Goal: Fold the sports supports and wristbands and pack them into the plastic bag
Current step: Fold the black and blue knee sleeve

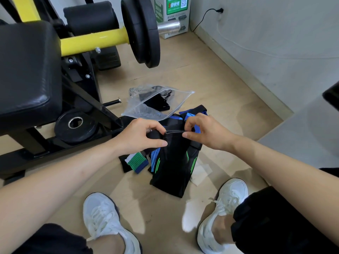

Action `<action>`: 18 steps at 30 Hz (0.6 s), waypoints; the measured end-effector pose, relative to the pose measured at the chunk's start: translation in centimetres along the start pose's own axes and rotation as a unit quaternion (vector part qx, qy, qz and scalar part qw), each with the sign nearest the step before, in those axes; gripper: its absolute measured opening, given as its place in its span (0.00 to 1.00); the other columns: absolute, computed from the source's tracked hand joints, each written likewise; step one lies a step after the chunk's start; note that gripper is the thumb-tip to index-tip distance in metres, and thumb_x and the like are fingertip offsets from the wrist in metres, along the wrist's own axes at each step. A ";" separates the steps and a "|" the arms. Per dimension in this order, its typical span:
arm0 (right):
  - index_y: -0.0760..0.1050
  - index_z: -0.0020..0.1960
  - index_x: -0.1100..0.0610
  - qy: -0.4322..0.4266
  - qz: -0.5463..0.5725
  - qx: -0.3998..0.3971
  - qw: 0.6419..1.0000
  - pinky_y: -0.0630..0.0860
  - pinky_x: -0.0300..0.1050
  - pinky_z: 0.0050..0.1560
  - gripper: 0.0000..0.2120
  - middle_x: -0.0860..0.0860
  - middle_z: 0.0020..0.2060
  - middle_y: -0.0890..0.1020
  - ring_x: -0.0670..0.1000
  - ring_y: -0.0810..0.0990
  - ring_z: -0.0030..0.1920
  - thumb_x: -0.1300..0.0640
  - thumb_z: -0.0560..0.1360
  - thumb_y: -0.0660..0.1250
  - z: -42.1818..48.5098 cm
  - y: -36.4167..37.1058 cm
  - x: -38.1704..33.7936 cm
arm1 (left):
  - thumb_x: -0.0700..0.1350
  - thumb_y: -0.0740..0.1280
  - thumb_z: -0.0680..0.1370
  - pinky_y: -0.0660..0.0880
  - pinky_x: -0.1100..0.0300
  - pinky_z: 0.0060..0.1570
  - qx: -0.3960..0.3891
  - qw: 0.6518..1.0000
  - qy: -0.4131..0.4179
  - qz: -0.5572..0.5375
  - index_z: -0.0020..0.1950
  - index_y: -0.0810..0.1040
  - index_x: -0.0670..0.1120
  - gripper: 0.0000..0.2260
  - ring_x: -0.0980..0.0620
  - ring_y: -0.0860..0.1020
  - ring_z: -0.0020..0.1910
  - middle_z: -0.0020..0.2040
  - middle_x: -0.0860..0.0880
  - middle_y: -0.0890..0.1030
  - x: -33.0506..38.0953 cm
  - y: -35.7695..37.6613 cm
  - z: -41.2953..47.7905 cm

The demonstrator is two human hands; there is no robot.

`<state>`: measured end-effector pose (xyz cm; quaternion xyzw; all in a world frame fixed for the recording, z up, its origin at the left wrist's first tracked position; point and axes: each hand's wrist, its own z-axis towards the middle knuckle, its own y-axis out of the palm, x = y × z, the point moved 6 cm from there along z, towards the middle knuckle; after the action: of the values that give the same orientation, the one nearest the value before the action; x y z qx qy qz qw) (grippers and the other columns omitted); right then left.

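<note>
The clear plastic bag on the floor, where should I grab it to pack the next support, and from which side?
Pinch the raised upper lip of the plastic bag at its gaping mouth, coming from the near right side. The mouth seems to face you there, and black pieces already lie inside.

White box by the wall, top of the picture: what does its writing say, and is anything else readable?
"5倍快充": green panel on the white box, apparently.
"30分钟", "80%": green sticker on its left side, blurred, uncertain.
QR code: top of the panel, no words.
Small print below: too blurred to read.
No text visible on the black support, plastic bag or weight plates.
</note>
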<state>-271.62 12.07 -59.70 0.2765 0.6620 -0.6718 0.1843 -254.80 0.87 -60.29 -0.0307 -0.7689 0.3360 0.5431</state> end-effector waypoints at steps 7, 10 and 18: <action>0.73 0.47 0.54 -0.058 0.015 0.046 0.997 0.68 0.38 0.38 0.09 0.47 0.35 0.76 0.45 0.72 0.35 0.51 0.75 0.71 0.3 0.3 -1.2 | 0.47 0.79 0.71 0.73 0.66 0.43 0.055 0.998 0.037 0.019 0.46 0.84 0.52 0.07 0.59 0.80 0.39 0.40 0.54 0.83 1.5 0.0 0.2; 0.71 0.67 0.51 -0.078 0.011 -0.016 0.997 0.72 0.36 0.56 0.28 0.45 0.59 0.76 0.41 0.75 0.57 0.45 0.70 0.76 0.3 0.8 -2.3 | 0.44 0.78 0.72 0.77 0.65 0.48 0.025 0.998 0.049 -0.027 0.48 0.84 0.50 0.07 0.58 0.83 0.45 0.44 0.53 0.85 2.0 0.3 0.1; 0.78 0.47 0.58 0.019 0.061 -0.054 0.996 0.66 0.35 0.37 0.06 0.50 0.37 0.78 0.44 0.70 0.34 0.55 0.78 0.69 0.3 0.8 1.0 | 0.36 0.77 0.73 0.75 0.68 0.57 -0.061 0.996 0.029 -0.056 0.55 0.81 0.46 0.14 0.58 0.82 0.57 0.55 0.51 0.84 0.1 0.3 0.0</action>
<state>-271.91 11.89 -60.95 0.3189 0.6826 -0.6172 0.2268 -254.96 1.14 -60.44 -0.0306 -0.7721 0.2567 0.5806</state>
